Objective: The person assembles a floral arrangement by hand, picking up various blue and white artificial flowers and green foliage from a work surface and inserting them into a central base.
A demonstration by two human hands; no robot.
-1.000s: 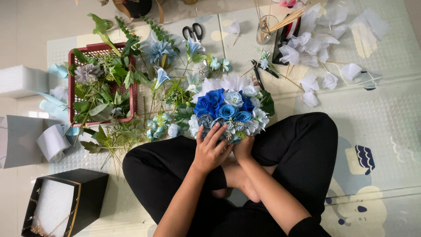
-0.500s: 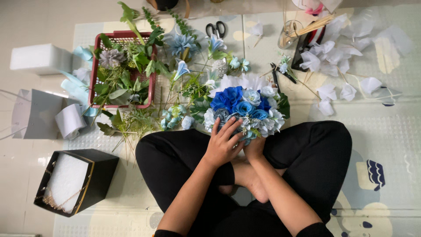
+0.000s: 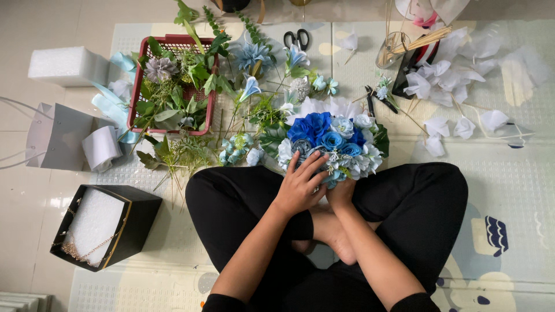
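A round bouquet [image 3: 332, 141] of blue and white artificial flowers rests upright between my crossed legs. My left hand [image 3: 300, 185] lies over its near side, fingers spread on the blooms. Beneath the bouquet, my right hand [image 3: 341, 193] grips the stems, mostly hidden by flowers. Both of my forearms reach forward over black trousers.
A red basket [image 3: 139, 95] of greenery and loose blue flowers lies at the left, scissors [image 3: 296, 39] at the top. White paper petals [image 3: 445, 86] and sticks are scattered at the right. A black box [image 3: 136, 222] holding white foam, a grey bag [image 3: 55, 136], ribbon and a foam block [image 3: 66, 65] sit left.
The view has shifted, so everything sits further right and lower in the frame. My left hand's fingers have moved slightly on the blooms; the right hand keeps its hold.
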